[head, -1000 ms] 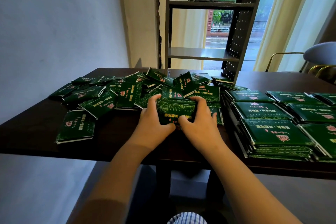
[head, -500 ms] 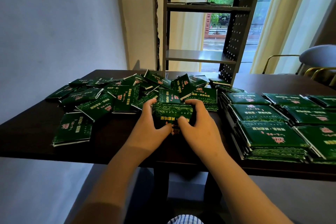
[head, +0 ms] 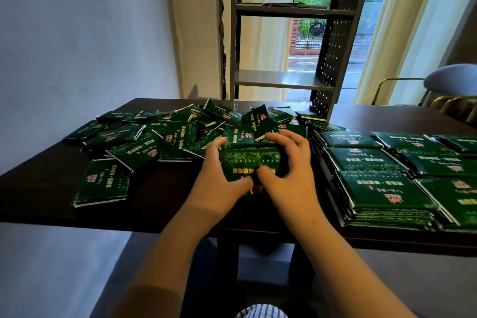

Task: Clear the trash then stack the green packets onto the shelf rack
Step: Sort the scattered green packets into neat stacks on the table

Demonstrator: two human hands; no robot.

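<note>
A small bundle of green packets [head: 249,160] sits at the middle of the dark table [head: 160,193], gripped from both sides. My left hand [head: 216,181] holds its left end, thumb over the front. My right hand [head: 289,175] curls over its right end and top. Behind and to the left lies a loose heap of green packets [head: 160,137]. To the right stand neat stacks of green packets [head: 382,188]. The grey shelf rack [head: 284,80] rises at the table's far edge, its lower shelf bare.
A white wall runs along the left. A single packet [head: 103,183] lies apart near the table's front left. Curtains and a window stand behind the rack. A chair [head: 449,85] is at the far right. The table's front edge is close to my forearms.
The bundle has risen a little and tilted toward me between both hands. The fingers of my right hand have spread over its top.
</note>
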